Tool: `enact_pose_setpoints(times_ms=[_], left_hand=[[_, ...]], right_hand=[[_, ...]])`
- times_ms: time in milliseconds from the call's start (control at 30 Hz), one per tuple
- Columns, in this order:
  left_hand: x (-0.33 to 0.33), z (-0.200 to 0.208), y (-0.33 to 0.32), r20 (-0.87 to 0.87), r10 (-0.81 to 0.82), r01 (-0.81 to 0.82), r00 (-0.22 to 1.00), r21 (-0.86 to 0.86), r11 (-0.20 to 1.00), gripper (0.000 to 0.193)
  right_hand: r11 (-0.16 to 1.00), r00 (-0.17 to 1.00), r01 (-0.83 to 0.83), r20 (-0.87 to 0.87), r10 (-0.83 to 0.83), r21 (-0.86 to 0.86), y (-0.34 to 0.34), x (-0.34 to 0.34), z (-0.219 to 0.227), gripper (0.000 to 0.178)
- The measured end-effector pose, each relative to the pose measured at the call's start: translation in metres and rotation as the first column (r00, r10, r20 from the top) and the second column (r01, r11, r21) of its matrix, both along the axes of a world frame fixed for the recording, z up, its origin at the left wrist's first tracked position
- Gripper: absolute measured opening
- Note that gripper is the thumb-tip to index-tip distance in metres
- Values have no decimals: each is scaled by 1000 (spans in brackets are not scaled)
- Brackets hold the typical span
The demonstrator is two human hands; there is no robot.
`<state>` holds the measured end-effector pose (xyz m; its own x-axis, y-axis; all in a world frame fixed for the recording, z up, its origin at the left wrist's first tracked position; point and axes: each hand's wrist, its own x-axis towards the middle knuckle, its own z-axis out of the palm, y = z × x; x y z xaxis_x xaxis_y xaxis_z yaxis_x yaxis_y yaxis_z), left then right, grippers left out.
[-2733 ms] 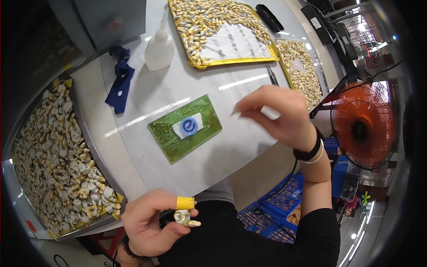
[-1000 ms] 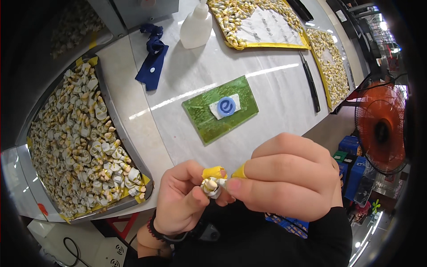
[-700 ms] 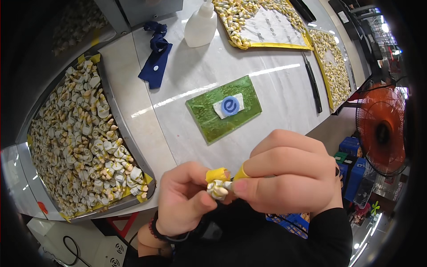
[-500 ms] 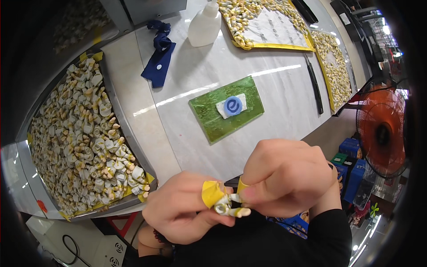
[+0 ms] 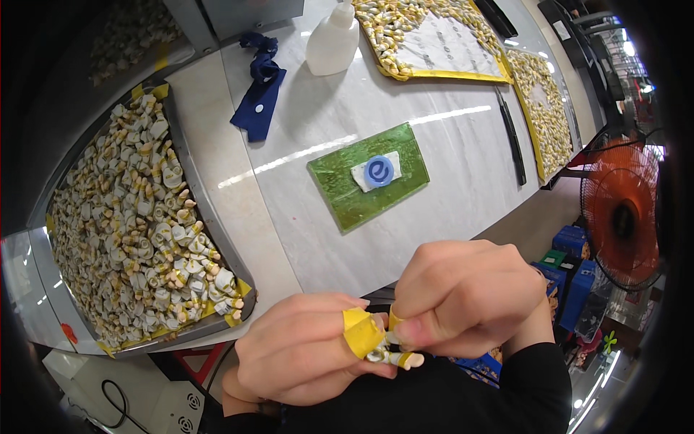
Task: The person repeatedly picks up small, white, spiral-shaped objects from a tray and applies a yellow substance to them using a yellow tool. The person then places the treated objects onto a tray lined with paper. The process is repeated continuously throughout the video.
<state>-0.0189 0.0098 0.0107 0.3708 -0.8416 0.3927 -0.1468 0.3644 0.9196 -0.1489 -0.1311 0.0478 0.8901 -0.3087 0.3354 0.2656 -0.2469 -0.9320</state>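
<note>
While the tray (image 5: 189,189) of small parts fills the desk's (image 5: 463,166) left end, the left hand (image 5: 303,358) pinches a small white part (image 5: 387,353) low at the desk edge, its thumb capped in yellow tape (image 5: 361,334). Right hand (image 5: 466,296) closes on the same part, likely steadying it. Green pad (image 5: 369,176), bottle (image 5: 332,43) and fan (image 5: 622,220) sit clear.

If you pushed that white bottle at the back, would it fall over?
Probably it would slide first: the bottle has a wide base and squat body. A push near its narrow top might tip it. It looks like light plastic, so it should move easily.
</note>
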Motion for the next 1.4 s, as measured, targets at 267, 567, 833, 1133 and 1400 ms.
enact_pose_setpoints(times_ms=[267,567,833,1133,1400], left_hand=[[-7,1,-9,-161,69,-43,985,158,987,33],[-7,5,-6,-628,-23,171,777,176,969,29],[-3,-1,-1,-658,-121,322,743,194,927,24],[4,5,-4,-573,-249,445,781,231,865,21],[15,11,0,-467,-280,459,839,330,825,20]], right_hand=[[946,983,174,-13,-185,-272,-1,-4,0,16],[983,988,131,-62,-140,-128,-12,-3,-2,18],[996,987,4,-162,-19,-90,-15,-1,1,16],[982,983,-120,-159,96,-149,-16,2,5,14],[967,980,-175,-122,154,-184,-17,4,1,19]])
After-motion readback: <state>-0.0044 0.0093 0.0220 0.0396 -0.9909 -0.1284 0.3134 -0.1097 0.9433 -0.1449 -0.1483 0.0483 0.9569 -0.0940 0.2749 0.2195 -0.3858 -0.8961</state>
